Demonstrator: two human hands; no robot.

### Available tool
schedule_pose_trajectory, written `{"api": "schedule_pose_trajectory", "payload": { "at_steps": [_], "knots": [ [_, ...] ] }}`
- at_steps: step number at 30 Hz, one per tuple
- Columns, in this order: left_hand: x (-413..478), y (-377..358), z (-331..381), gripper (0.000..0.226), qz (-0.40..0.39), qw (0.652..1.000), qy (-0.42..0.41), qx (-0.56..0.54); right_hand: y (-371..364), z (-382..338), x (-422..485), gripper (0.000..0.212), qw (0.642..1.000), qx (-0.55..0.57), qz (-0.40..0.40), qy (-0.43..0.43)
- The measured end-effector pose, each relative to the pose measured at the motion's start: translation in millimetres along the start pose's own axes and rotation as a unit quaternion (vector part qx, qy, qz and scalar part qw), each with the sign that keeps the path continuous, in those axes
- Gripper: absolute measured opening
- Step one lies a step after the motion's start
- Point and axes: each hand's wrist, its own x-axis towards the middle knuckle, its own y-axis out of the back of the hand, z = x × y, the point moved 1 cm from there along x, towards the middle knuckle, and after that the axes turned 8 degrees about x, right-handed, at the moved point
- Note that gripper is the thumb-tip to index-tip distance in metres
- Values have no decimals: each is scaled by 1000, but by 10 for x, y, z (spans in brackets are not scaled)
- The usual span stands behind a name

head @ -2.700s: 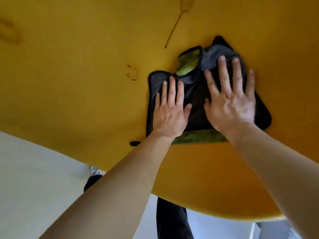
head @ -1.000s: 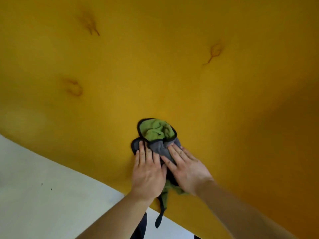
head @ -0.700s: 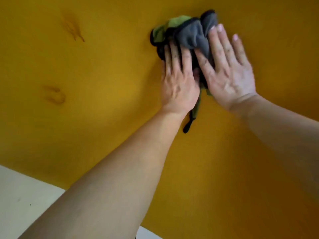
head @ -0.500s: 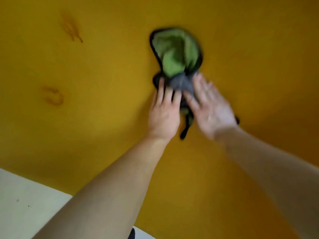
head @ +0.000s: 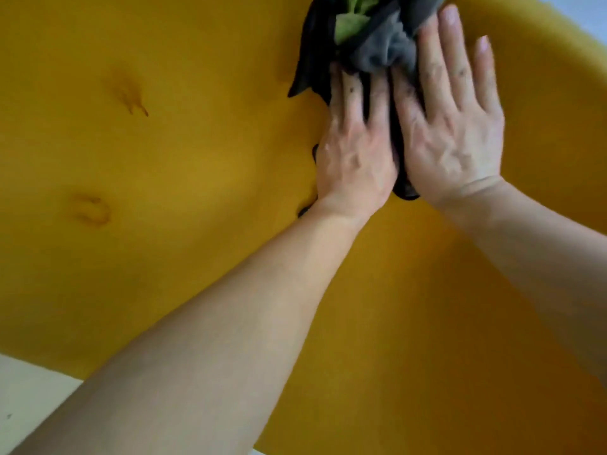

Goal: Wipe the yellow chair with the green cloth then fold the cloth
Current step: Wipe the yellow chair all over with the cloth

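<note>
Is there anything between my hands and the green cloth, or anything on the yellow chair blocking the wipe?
Nothing visible. The left hand and right hand press flat on the green cloth, and the yellow chair around it is bare.

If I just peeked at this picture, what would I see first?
First you would see the yellow chair: its padding fills nearly the whole picture, with puckered dimples on the left. Next come two bare arms reaching up from the bottom, the left hand and right hand pressed flat, side by side. Under their fingers, at the top edge, sits a scrunched cloth, dark grey with bright green peeking out.
</note>
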Motion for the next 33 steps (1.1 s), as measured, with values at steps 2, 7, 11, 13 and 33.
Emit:
{"api": "schedule_pose_trajectory", "payload": {
  "at_steps": [2,7,11,13,33],
  "knots": [
    [-167,-122,58,53,-14,1000,-22,10,-53,-32,-261,38,999,17,-26,-10],
    [-1734,-291,-383,53,-283,954,-89,50,16,-828,-1708,49,945,135,-292,-59],
    [-2497,103,-740,45,-374,917,-115,75,357,-1543,-2248,67,845,206,-488,-69],
    [-2521,256,-827,42,-401,902,-135,82,436,-1588,-2219,70,833,202,-513,-42],
    [-2211,297,1044,48,-470,845,-102,-234,1954,-373,-2243,48,874,-63,-460,-140]
  ]
}}
